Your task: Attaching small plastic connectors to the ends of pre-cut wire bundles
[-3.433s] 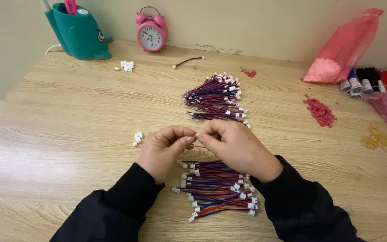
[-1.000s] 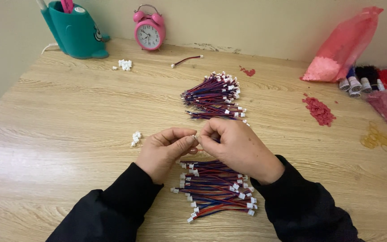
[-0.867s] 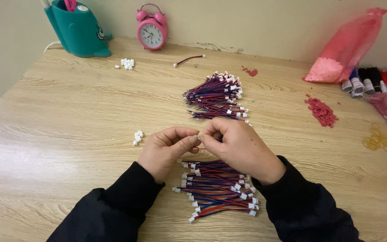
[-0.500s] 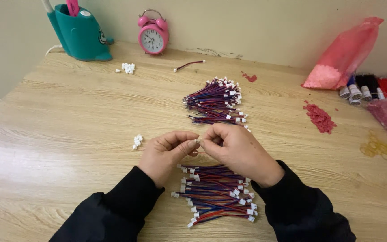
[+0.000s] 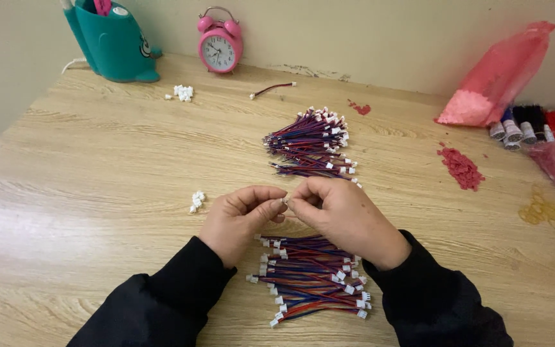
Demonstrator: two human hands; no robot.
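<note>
- Two hands meet in the middle of the wooden table, and I go from left to right.
- Far left at the back, I see a teal holder with a pink thing poking out of its top.
- Next to it stands a pink alarm clock with two bells.
- In front of those lie a few small white plugs, and more white plugs sit just left of the hands.
- One short wire lies alone near the clock.
- The left hand has its thumb and first finger pinched tight on a tiny white connector.
- The right hand pinches the same spot from the other side, so the fingertips of both hands touch.
- I cannot tell if a wire hangs from the little piece, because the fingers hide it.
- Under the wrists lies a near pile of wires, red and blue, with white ends.
- Past the hands sits a far pile of wires that looks the same.
- To the right, I see red bits in a small heap and a pink bag that leans on the wall.
- At the right edge lie spools of thread in a row.
</note>
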